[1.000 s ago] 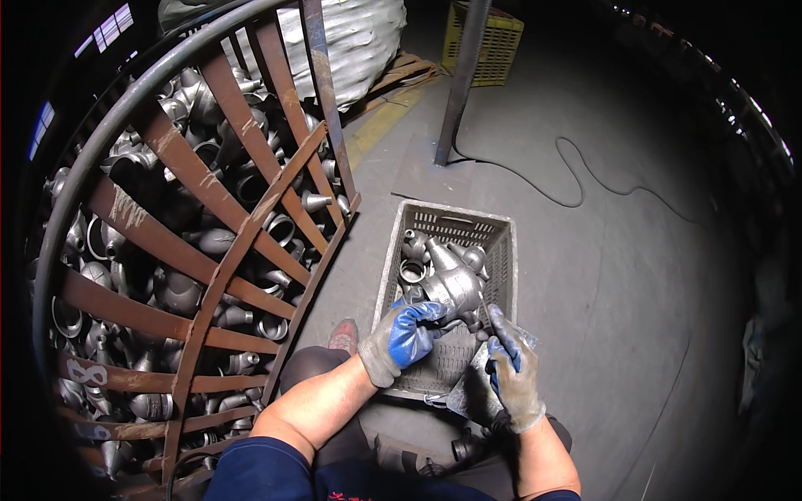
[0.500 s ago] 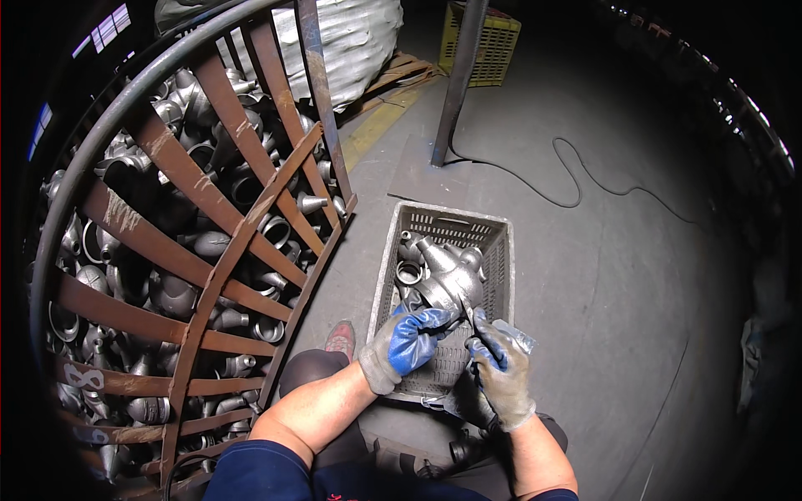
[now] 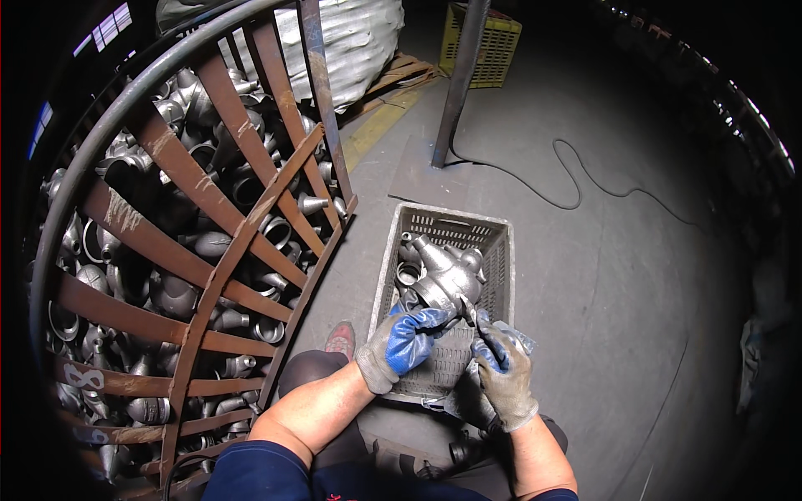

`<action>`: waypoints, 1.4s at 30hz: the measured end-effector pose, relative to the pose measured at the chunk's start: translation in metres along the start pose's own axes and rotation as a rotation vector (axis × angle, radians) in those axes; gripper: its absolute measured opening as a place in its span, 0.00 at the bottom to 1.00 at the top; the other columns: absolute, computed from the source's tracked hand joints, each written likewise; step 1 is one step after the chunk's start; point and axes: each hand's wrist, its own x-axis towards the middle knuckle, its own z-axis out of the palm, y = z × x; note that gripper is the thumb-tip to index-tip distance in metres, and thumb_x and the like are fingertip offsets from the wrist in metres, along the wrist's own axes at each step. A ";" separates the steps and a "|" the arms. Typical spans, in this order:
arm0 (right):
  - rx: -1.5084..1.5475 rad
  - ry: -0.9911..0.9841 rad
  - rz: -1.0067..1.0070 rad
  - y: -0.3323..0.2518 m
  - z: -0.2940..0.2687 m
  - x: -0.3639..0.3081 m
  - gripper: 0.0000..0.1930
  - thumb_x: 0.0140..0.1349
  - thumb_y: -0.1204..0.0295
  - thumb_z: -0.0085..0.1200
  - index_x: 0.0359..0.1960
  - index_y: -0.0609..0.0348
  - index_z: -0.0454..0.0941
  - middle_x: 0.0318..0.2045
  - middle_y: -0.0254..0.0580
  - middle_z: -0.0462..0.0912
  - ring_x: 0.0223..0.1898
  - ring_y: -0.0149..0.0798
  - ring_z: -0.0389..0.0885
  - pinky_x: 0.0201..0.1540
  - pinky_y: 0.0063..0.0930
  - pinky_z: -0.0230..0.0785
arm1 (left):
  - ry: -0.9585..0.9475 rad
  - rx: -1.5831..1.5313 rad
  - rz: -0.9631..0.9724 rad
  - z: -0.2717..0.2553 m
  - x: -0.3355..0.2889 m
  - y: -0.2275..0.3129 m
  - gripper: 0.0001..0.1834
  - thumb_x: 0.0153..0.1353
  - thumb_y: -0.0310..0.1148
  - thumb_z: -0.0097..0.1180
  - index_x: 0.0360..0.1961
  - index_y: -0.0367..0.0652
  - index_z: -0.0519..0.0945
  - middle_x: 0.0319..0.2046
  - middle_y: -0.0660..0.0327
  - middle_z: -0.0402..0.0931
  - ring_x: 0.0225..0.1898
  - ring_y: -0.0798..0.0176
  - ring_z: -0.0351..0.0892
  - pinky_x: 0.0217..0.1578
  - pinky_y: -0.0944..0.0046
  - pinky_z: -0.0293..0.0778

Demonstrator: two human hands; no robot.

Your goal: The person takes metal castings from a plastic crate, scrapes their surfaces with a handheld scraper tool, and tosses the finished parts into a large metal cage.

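Observation:
My left hand (image 3: 405,342), in a blue-coated grey glove, is closed on the near-left rim of a grey metal casting (image 3: 454,280). The casting has a rounded body and a tapered spout tilted toward the far left. In my right hand (image 3: 505,371), also gloved, is a slim pointed tool (image 3: 469,312). Its tip meets the casting's near edge; most of the tool is hidden by my fingers, so its exact kind does not show. Both hands are over a grey plastic crate (image 3: 512,275), where more castings, one with an open ring end (image 3: 408,273), lie at the far left.
At the left stands a rusty metal cage (image 3: 225,242) filled with similar castings. Beyond the crate rises a steel post (image 3: 459,92), with a black cable (image 3: 535,194) trailing across the floor. A yellow crate (image 3: 493,50) and a white wrapped bundle (image 3: 355,50) are farther back.
The casting has shifted slightly left and turned a little in my left hand. My right hand has moved slightly right and down, with the tool tip still at the casting's edge.

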 end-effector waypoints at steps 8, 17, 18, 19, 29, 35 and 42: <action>-0.168 -0.039 -0.093 0.000 -0.002 -0.002 0.16 0.53 0.77 0.62 0.45 0.54 0.81 0.34 0.49 0.81 0.36 0.54 0.81 0.39 0.40 0.74 | -0.039 0.607 0.201 -0.006 -0.002 -0.009 0.19 0.63 0.14 0.44 0.55 0.33 0.73 0.47 0.59 0.78 0.49 0.69 0.78 0.51 0.69 0.75; 0.651 -0.270 0.491 -0.006 -0.014 -0.001 0.19 0.63 0.76 0.52 0.56 0.70 0.74 0.32 0.42 0.83 0.24 0.28 0.79 0.27 0.17 0.71 | -0.004 -0.011 -0.068 0.004 0.003 -0.001 0.18 0.62 0.15 0.44 0.53 0.34 0.75 0.48 0.57 0.79 0.50 0.63 0.79 0.51 0.68 0.75; 0.652 -0.269 0.491 -0.007 -0.015 0.001 0.19 0.63 0.76 0.52 0.56 0.70 0.74 0.32 0.42 0.83 0.24 0.28 0.79 0.27 0.17 0.71 | -0.004 0.018 -0.062 0.002 0.003 -0.002 0.18 0.61 0.16 0.44 0.52 0.34 0.76 0.48 0.57 0.79 0.51 0.60 0.79 0.51 0.67 0.75; 0.710 -0.289 0.497 -0.007 -0.015 0.003 0.19 0.64 0.75 0.52 0.56 0.69 0.73 0.31 0.43 0.83 0.23 0.27 0.78 0.25 0.16 0.70 | -0.005 0.046 -0.056 0.000 0.003 -0.003 0.19 0.60 0.16 0.43 0.51 0.35 0.77 0.48 0.57 0.79 0.51 0.57 0.79 0.51 0.66 0.75; 0.538 -0.189 0.403 -0.008 -0.016 0.010 0.14 0.60 0.78 0.54 0.48 0.69 0.78 0.34 0.43 0.84 0.31 0.31 0.82 0.35 0.22 0.75 | -0.159 1.154 0.491 0.001 -0.011 0.000 0.17 0.58 0.18 0.47 0.47 0.35 0.80 0.46 0.54 0.80 0.50 0.56 0.80 0.51 0.63 0.74; -0.095 -0.041 -0.027 -0.005 -0.011 0.003 0.18 0.57 0.76 0.60 0.51 0.57 0.79 0.37 0.49 0.83 0.36 0.51 0.82 0.41 0.41 0.74 | -0.156 1.179 0.473 -0.002 -0.011 0.001 0.15 0.59 0.28 0.52 0.47 0.35 0.80 0.47 0.49 0.79 0.51 0.50 0.79 0.52 0.59 0.74; -0.252 -0.040 -0.118 -0.001 -0.008 -0.004 0.18 0.51 0.76 0.61 0.46 0.52 0.80 0.39 0.46 0.80 0.39 0.51 0.81 0.41 0.42 0.74 | -0.111 1.063 0.471 -0.027 0.007 -0.010 0.19 0.57 0.33 0.49 0.46 0.35 0.80 0.45 0.48 0.80 0.51 0.48 0.79 0.53 0.58 0.73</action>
